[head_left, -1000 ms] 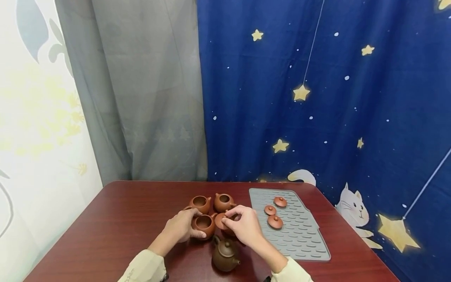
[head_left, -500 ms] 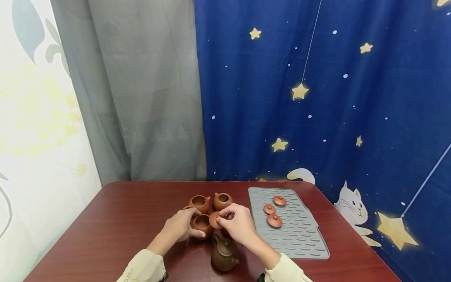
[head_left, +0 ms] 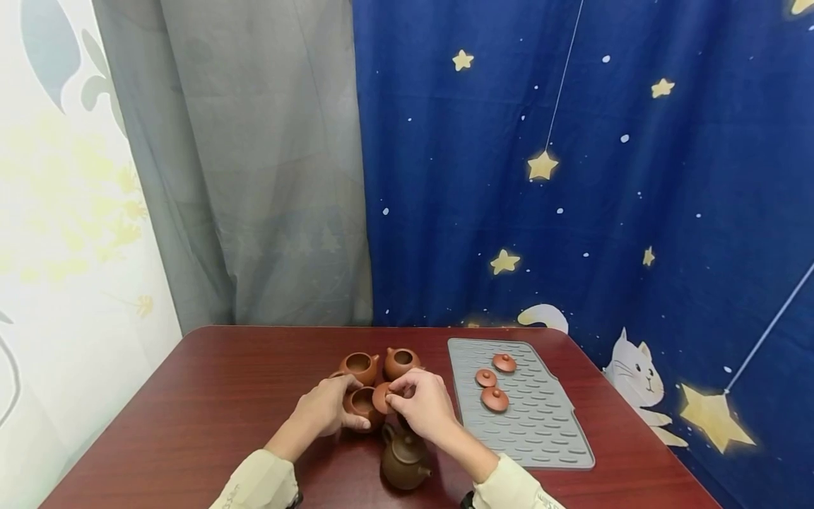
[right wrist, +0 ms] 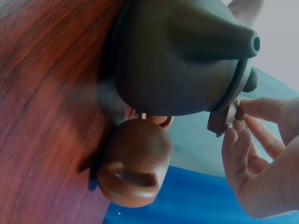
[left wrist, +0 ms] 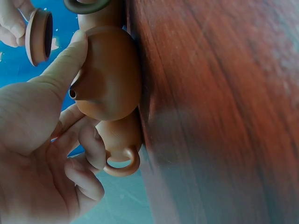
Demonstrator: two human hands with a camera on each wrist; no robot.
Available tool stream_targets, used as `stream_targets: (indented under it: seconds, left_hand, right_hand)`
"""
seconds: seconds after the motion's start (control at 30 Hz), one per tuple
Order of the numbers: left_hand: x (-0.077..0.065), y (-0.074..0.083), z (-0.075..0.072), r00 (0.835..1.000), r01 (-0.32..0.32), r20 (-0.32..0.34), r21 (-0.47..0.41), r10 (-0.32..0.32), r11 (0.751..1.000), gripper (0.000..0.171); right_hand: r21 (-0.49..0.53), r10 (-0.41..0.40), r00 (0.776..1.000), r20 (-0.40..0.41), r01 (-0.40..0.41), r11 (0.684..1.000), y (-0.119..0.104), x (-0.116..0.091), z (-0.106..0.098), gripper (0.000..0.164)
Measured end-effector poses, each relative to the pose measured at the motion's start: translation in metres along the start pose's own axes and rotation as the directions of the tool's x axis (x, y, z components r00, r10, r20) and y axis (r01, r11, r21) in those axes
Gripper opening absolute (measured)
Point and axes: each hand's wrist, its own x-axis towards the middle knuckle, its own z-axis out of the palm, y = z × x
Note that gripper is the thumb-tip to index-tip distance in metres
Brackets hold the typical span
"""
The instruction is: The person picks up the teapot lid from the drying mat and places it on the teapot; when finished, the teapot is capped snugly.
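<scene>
My left hand (head_left: 323, 407) holds an open reddish-brown clay teapot (head_left: 374, 421) at the front left of a small group. In the left wrist view its thumb rests at the rim of that teapot (left wrist: 114, 70), above the spout. My right hand (head_left: 425, 406) pinches a clay lid (head_left: 381, 399) by its knob, tilted nearly on edge beside the teapot's opening. The lid (left wrist: 39, 37) shows its underside flange in the left wrist view, apart from the pot. Another reddish teapot (right wrist: 135, 154) sits under my right hand, mostly hidden in the head view.
A dark brown lidded teapot (head_left: 405, 466) stands nearest me, between my forearms. Two lidless teapots, one (head_left: 367, 375) at back left and another (head_left: 396, 369) at back right, stand behind my hands. A grey ridged mat (head_left: 534, 431) at right bears three clay lids (head_left: 495, 400).
My right hand has carried the lid leftward, from over the right-hand teapot to beside the opening of the one in my left hand. The left hand keeps its place.
</scene>
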Motion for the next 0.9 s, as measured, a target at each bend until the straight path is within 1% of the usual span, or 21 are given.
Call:
stream_targets:
  seconds: [0.27, 0.57, 0.67, 0.9]
  left_hand:
    - [0.001, 0.0, -0.001, 1.0, 0.001, -0.007, 0.005, -0.001, 1.0, 0.067]
    - [0.003, -0.002, 0.001, 1.0, 0.01, -0.005, 0.013, -0.01, 1.0, 0.068]
    - [0.002, -0.002, 0.001, 1.0, 0.012, -0.002, 0.011, -0.012, 1.0, 0.068]
    - [0.003, 0.0, 0.0, 1.0, 0.014, 0.006, 0.006, -0.014, 1.0, 0.066]
  right_hand:
    - [-0.004, -0.01, 1.0, -0.006, 0.01, 1.0, 0.001, 0.006, 0.002, 0.006]
    - [0.002, -0.03, 1.0, 0.009, 0.03, 1.0, -0.001, 0.009, 0.004, 0.005]
    - [0.006, -0.036, 0.999, 0.017, 0.036, 0.999, -0.002, 0.011, 0.005, 0.005]
    - [0.02, -0.02, 0.998, 0.051, 0.019, 1.0, -0.005, 0.015, 0.008, 0.005]
